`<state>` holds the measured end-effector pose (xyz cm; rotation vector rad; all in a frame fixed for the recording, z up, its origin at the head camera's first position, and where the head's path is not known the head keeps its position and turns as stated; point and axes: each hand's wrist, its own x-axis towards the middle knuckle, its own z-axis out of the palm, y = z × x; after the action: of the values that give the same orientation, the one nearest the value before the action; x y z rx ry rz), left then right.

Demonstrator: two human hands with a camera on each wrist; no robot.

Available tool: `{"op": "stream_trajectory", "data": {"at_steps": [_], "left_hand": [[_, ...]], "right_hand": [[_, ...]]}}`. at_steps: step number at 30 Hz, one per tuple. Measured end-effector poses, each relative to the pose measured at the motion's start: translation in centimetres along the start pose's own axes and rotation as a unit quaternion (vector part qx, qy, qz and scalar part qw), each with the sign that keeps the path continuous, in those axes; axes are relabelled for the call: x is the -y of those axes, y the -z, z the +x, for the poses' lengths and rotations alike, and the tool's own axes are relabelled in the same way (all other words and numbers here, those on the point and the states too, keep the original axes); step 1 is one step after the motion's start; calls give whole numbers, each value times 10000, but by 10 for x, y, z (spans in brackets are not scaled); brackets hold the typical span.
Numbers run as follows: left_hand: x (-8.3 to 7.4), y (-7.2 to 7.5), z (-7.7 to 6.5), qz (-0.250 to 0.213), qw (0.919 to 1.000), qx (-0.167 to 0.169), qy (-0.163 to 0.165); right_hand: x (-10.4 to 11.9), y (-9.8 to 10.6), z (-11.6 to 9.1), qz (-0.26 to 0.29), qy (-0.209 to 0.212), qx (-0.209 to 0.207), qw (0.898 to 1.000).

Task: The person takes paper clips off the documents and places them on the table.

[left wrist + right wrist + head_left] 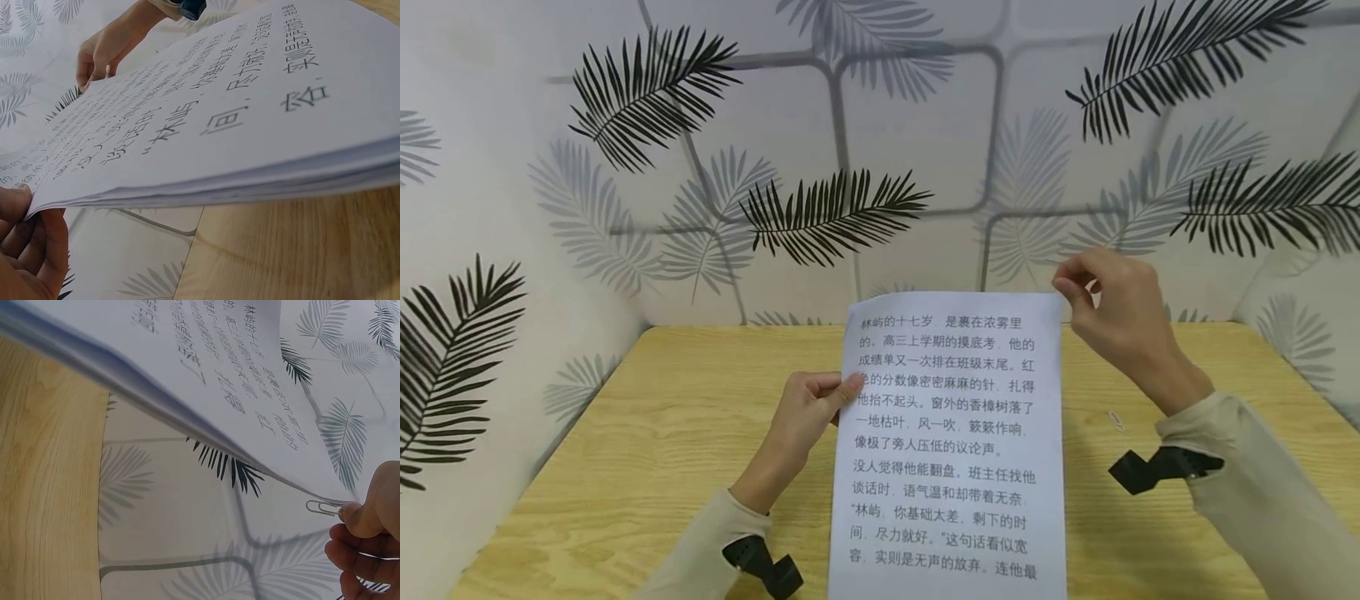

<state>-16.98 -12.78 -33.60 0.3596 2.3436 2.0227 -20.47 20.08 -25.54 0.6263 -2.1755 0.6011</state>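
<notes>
Several printed sheets of paper (955,450) are held up as one stack, Chinese text facing me. My left hand (812,417) grips the stack's left edge, thumb on the front and fingers behind, as the left wrist view shows. At the top right corner, my right hand (1116,312) has thumb and finger pinched together. The right wrist view shows a silver paper clip (322,508) between these fingertips, its loops lying along the underside of the paper corner.
A second paper clip (1117,421) lies on the wooden table (647,442), right of the sheets. Behind the table stands a wall (910,142) with a leaf pattern. Black wrist cameras are strapped over both sleeves.
</notes>
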Motion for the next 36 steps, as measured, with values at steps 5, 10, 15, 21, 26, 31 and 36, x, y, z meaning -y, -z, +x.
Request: {"op": "stream_trajectory", "data": {"at_steps": [5, 10, 15, 21, 26, 31, 36], "left_hand": [[-1, 0, 0, -33, 10000, -28, -17], [-2, -1, -1, -59, 10000, -52, 32], [-2, -2, -1, -38, 10000, -71, 38], [-4, -1, 0, -35, 9999, -135, 15], [-4, 0, 0, -24, 9999, -138, -6], [-3, 0, 0, -40, 9999, -152, 21], [-2, -1, -1, -86, 9998, -165, -11]], "right_hand": [[-3, 3, -3, -81, -55, 38, 9999], [-7, 6, -8, -115, -50, 82, 9999], [-12, 11, -15, -108, -75, 174, 9998], [-16, 18, -24, -211, -162, 326, 9991], [-26, 20, -36, -331, -302, 540, 9975], [-38, 24, -47, -394, -475, 858, 9944], [-51, 28, -57, -558, -774, 1583, 9828]]}}
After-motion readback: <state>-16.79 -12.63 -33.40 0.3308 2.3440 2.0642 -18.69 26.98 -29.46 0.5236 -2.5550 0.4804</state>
